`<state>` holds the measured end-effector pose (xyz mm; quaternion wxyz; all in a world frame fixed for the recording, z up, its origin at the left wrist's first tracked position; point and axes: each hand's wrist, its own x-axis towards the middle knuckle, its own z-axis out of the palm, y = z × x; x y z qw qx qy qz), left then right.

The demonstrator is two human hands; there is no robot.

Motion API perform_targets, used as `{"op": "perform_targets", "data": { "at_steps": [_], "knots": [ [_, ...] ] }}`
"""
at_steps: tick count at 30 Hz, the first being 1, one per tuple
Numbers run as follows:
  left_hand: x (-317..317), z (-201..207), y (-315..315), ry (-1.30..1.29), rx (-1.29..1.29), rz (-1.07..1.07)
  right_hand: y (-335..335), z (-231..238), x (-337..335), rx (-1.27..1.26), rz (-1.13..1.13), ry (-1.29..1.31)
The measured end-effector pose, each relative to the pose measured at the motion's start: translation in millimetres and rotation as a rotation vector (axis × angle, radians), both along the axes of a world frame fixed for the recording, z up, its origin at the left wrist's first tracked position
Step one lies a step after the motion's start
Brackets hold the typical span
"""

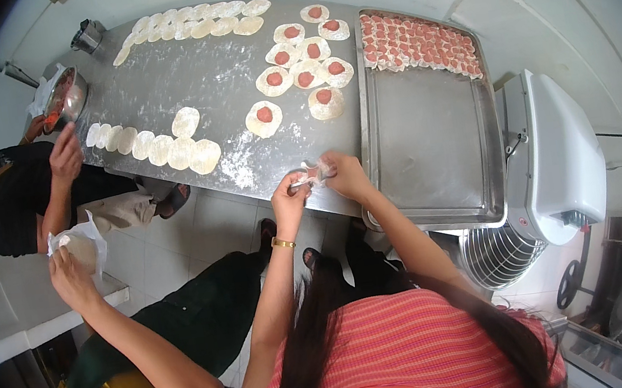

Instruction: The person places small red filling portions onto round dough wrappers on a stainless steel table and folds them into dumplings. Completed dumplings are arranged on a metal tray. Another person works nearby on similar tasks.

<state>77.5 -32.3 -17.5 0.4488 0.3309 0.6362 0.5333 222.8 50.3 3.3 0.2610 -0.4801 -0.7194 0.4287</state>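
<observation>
Over the near edge of the metal table, my left hand and my right hand both pinch a dumpling, a floured wrapper with pinkish meat filling showing at its top. The fingers of both hands are closed on its edges. Just beyond lie several flat round wrappers, each with a ball of meat filling, such as a near-left filled wrapper. Close to my right forearm is a large metal tray, with rows of finished open-topped dumplings packed at its far end.
Rows of plain wrappers lie at the table's left, with more wrappers along its far edge. One person at the left reaches by a metal bowl; another, in yellow, holds dough on paper. A white machine stands right of the tray.
</observation>
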Motion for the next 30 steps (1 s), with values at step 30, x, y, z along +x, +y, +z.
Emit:
{"op": "perform_targets", "data": {
  "at_steps": [30],
  "knots": [
    [2.2, 38.9, 28.8, 0.752, -0.007, -0.223, 21.3, 7.6, -0.5, 0.229, 0.28, 0.019]
  ]
}}
